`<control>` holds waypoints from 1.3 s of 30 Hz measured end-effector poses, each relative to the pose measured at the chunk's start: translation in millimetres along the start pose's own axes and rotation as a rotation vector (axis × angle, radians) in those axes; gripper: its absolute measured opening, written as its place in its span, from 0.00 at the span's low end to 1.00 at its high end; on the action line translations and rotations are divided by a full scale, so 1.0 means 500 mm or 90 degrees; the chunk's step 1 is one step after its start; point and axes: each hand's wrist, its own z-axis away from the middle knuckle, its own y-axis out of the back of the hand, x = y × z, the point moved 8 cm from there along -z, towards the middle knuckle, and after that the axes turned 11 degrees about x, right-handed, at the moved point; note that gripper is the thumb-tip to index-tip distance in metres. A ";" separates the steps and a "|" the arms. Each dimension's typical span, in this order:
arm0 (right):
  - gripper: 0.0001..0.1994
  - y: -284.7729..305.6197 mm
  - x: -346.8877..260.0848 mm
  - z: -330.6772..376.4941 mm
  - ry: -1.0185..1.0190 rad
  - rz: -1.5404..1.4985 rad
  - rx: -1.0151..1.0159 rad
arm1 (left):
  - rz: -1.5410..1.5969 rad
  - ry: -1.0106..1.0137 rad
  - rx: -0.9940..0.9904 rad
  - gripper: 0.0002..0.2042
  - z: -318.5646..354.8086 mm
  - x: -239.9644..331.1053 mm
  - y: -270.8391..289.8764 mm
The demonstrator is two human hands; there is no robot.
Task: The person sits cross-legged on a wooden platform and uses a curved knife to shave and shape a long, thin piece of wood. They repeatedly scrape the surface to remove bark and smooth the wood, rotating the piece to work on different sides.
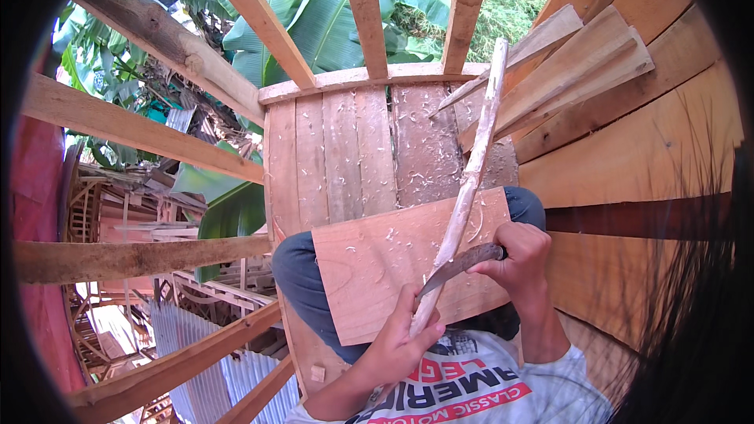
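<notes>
Where your left hand [402, 338] wraps stick [470, 180], lower end hidden. Right hand [520, 255] fisted on knife [459, 265] handle, blade against stick between hands, over board [369, 263] on lap.

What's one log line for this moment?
left hand: grips stick | right hand: holds knife, blade on stick | board: across lap

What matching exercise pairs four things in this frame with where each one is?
Things:
1. long pale peeled wooden stick
2. dark curved knife
3. flat light wooden board
4. loose stack of pale planks

Places:
A. across the person's lap
B. in the right hand
C. lower end in the left hand
D. upper right, on the plank floor

Pairs: 1-C, 2-B, 3-A, 4-D
</notes>
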 end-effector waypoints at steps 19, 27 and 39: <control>0.29 -0.046 -0.027 0.009 -0.130 -0.156 -0.136 | 0.156 0.031 0.037 0.23 -0.012 -0.014 0.060; 0.29 -0.049 -0.002 0.008 -0.124 -0.082 -0.110 | 0.022 0.018 0.041 0.19 0.002 -0.018 0.038; 0.29 -0.050 -0.023 0.023 -0.090 -0.127 -0.127 | 0.038 -0.004 0.056 0.20 -0.003 -0.010 0.031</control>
